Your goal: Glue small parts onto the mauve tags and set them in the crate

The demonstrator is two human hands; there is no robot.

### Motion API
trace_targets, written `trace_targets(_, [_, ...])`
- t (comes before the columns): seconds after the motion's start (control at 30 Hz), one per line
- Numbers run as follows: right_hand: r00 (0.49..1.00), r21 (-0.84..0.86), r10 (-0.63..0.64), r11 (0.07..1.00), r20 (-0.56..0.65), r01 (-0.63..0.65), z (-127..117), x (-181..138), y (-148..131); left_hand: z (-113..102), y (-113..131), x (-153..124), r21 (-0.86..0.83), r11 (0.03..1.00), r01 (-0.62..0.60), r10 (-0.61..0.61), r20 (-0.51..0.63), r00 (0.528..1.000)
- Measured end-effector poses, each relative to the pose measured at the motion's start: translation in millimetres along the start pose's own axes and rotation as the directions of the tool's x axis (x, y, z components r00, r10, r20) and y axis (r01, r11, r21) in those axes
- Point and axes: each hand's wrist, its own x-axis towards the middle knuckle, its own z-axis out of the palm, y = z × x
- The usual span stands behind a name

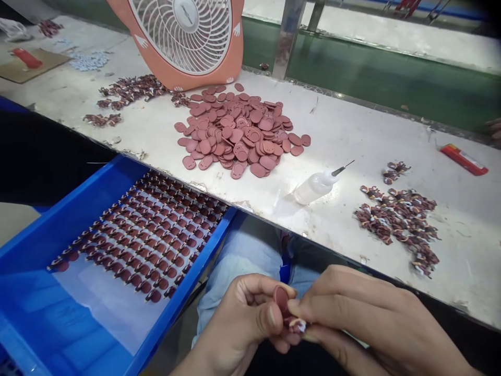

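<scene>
My left hand [246, 319] pinches a reddish-brown oval disc [280, 297] upright between thumb and fingers, low in the view. My right hand [358, 316] closes its thumb and fingertips on a small brown-and-white figurine [297, 325] at the disc's lower end. The fingertips hide most of where the two pieces meet. Above my hands on the table lies a heap of like discs [238, 130]. Right of that heap, a small white bottle with a needle tip [315, 187] rests on its side. A pile of small figurines [403, 216] sits farther right.
Below the table's left side, a blue crate [203, 261] holds rows of figurines on discs [144, 235] over white paper. An orange fan [172, 75] stands behind the heap. More figurines [136, 89] lie to its left, and a red lighter [465, 159] at the right.
</scene>
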Motion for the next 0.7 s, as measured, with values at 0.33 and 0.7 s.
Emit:
trace_targets(0.33, [1.0, -0.019, -0.022, 1.0, -0.001, 0.022, 4, 4, 1, -8, -4, 3, -0.023, 1.0, -0.017, 0.017, 0.027, 0.999])
trace_targets(0.7, [1.0, 0.103, -0.031, 0.994, 0.005, 0.03, 5, 15, 0, -16, -6, 5, -0.072, 0.996, -0.051, 0.056, 0.075, 0.996])
